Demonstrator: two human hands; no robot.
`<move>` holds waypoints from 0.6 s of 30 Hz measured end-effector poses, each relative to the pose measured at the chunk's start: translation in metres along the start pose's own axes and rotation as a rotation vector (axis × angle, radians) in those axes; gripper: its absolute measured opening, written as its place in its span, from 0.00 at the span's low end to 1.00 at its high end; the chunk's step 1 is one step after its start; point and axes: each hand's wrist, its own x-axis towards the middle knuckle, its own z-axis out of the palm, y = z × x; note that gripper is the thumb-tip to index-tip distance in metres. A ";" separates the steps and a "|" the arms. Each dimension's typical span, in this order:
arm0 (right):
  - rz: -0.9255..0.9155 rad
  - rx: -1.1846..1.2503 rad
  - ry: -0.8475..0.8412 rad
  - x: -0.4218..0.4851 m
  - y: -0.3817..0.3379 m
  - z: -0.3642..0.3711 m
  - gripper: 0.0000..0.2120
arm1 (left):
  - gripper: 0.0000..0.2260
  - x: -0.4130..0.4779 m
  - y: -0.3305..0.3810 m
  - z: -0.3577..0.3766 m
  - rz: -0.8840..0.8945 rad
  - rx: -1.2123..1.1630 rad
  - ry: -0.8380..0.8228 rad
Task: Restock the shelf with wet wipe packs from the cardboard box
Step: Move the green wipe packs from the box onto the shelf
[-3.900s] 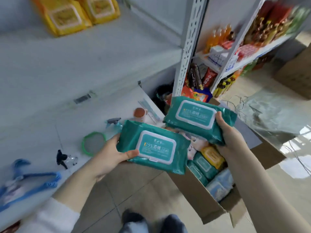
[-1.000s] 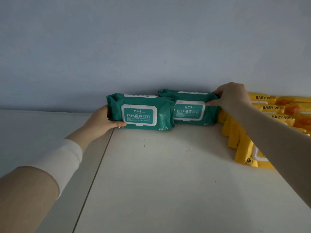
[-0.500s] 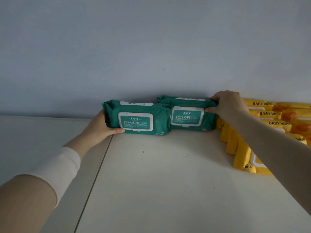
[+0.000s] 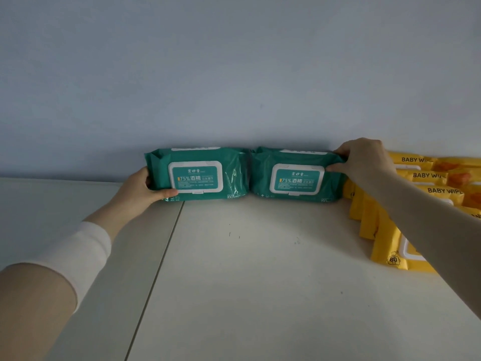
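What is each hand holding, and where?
Left hand grips the left green pack by its left end; right hand grips the right green pack by its upper right end.

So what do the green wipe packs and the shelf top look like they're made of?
Green wipe packs: soft glossy plastic film, judging by the wrinkles and glare; each has a rigid white lid, probably hard plastic. Shelf top: smooth matte off-white board with a seam, perhaps laminate or painted metal.
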 end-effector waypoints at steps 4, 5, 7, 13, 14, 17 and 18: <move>0.006 -0.006 0.006 0.002 -0.004 0.000 0.19 | 0.24 0.006 0.004 0.006 0.018 -0.002 -0.012; 0.003 -0.009 0.007 0.002 -0.004 0.001 0.19 | 0.24 0.007 0.004 0.006 0.014 -0.003 -0.018; -0.002 0.013 0.021 0.002 -0.004 0.002 0.19 | 0.25 0.008 0.003 0.006 0.007 0.012 -0.033; 0.043 0.074 0.064 -0.002 -0.001 0.008 0.15 | 0.31 0.008 0.001 0.013 -0.085 0.072 0.068; 0.040 0.044 0.066 -0.002 -0.001 0.007 0.15 | 0.31 0.007 0.002 0.016 -0.099 0.072 0.095; 0.009 -0.069 0.072 -0.002 -0.003 0.007 0.16 | 0.35 0.002 0.006 0.021 -0.121 0.070 0.133; -0.006 -0.108 0.076 -0.004 -0.005 0.007 0.17 | 0.38 0.000 0.007 0.021 -0.130 0.096 0.147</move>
